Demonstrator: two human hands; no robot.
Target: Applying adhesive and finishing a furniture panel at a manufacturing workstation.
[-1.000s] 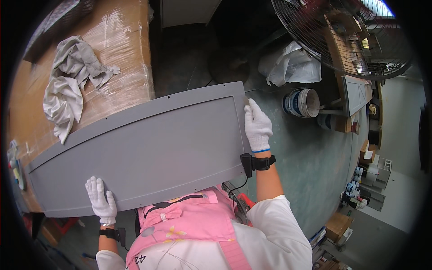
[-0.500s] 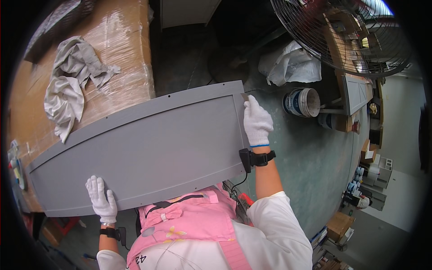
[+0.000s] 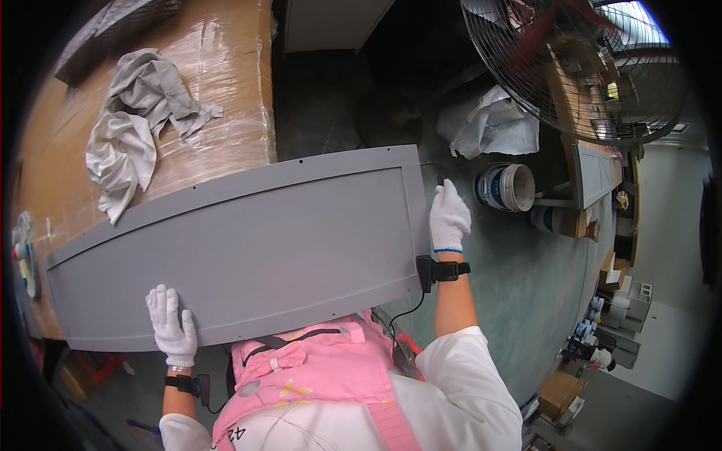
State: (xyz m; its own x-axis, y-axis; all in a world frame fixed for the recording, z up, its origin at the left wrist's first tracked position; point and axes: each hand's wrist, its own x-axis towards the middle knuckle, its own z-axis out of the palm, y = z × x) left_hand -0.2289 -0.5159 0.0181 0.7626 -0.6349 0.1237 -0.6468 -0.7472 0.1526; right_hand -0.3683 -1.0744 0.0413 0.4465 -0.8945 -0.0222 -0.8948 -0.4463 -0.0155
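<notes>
A long grey panel (image 3: 248,248) with a raised frame and small holes along its edges lies in front of me, partly on a wrapped carton stack. My left hand (image 3: 171,325), in a white knitted glove, rests flat on the panel's near left part, fingers stretched. My right hand (image 3: 450,218), gloved the same way, is just off the panel's right end, its fingers closed. From its fingertips sticks out a small dark piece (image 3: 441,180), mostly hidden by the glove; its kind cannot be made out.
Grey and white rags (image 3: 124,146) lie on the film-wrapped carton stack (image 3: 233,90). Beyond my right hand stand a white-and-blue bucket (image 3: 492,188), a crumpled white plastic bag (image 3: 500,128) and a large caged fan (image 3: 579,68). Further right are cartons (image 3: 560,385) on the floor.
My right hand has moved right, away from the panel's end edge, with the small dark piece. The left hand stays flat on the panel. The view has shifted slightly.
</notes>
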